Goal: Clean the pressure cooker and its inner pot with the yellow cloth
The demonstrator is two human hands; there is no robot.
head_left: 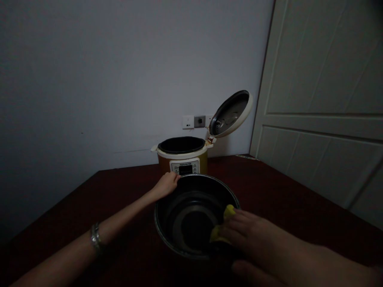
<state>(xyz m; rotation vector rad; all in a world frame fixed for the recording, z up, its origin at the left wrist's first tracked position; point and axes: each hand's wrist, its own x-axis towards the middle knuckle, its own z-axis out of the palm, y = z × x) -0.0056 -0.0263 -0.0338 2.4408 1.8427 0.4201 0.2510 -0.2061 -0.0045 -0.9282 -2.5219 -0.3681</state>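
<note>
A dark, round inner pot point(196, 229) tilts toward me above the table, its inside showing. My left hand point(169, 183) grips its far left rim, the fingers closed on the edge. At the pot's right side, my right hand point(248, 231) presses a yellow cloth or sponge point(229, 211) against the inner wall; which of the two it is, I cannot make out. Part of the yellow piece is hidden under the fingers. Behind the pot stands an electric cooker point(203, 162) with a control panel, its lid point(231, 113) raised to the right.
The dark red table point(125, 191) reaches back to a pale wall point(119, 79). Wall sockets point(194, 121) sit behind the cooker. A white panelled door point(323, 79) rises along the right side. The light is dim.
</note>
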